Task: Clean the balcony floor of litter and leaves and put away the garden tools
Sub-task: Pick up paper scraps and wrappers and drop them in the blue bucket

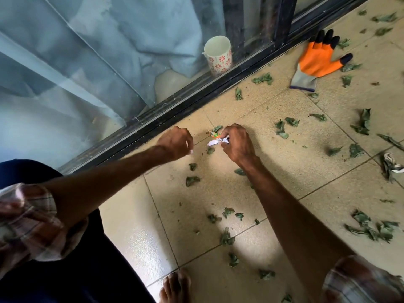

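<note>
Head view, looking down: a bare foot (175,285) stands on the beige floor tiles (135,237) at the bottom edge, and checked sleeves (32,219) are rolled up on both arms. Torn, curled green leaves (227,237) lie scattered singly and in small clumps across the tiles, thickest toward the right.

Farther out, both hands are low over the floor, close to the dark door track (196,101). The right hand (237,143) has its fingers curled and pinches a bunch of crumpled paper scraps (218,139), white with bits of orange and green print, with a leaf caught among them. The left hand (177,142) is just beside it with its fingers bent inward. It is blurred, and a small white speck shows at its fingertips, so I cannot tell whether it holds anything.

At the right edge a crumpled paper wad (390,166) lies among leaves, well apart from the hands.

Beyond, an orange glove (317,60) with black fingertips and a grey cuff lies flat on the tiles near the track, leaves around it. Behind the glass a white cup (218,55) with red flowers stands upright, in front of a pale blue curtain (87,51).
</note>
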